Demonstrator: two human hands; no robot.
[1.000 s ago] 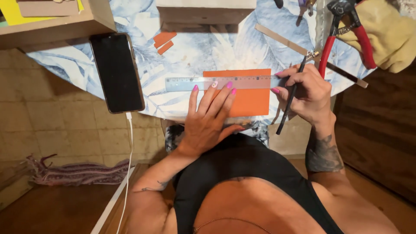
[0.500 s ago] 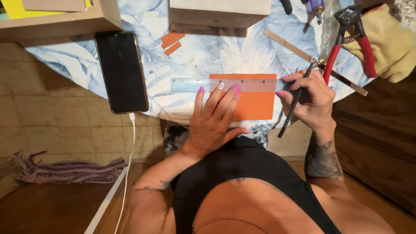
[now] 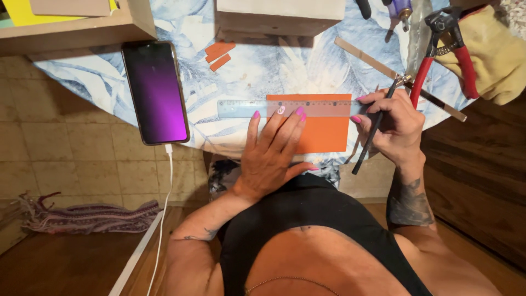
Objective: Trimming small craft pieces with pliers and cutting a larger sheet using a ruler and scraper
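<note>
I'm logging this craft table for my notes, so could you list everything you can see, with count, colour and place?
Orange sheet: 1, orange, table's near edge, under the ruler.
Ruler: 1, clear bluish, across the sheet's top.
Orange scraps: about 3, orange, far side of the table.
Phone: 1, black with purple-lit screen, table's left part, white cable plugged in.
Pliers: 1, red handles, right.
Metal strip: 1, grey, slanted at right.
Glove: 1, yellowish, far right.
Wooden block: 1, pale, top centre.
Table: 1, blue leaf-print cover.
Cloth: 1, striped, on the floor.
Left hand: pressing ruler and sheet.
Right hand: holding a dark pen at the ruler's right end.
</note>
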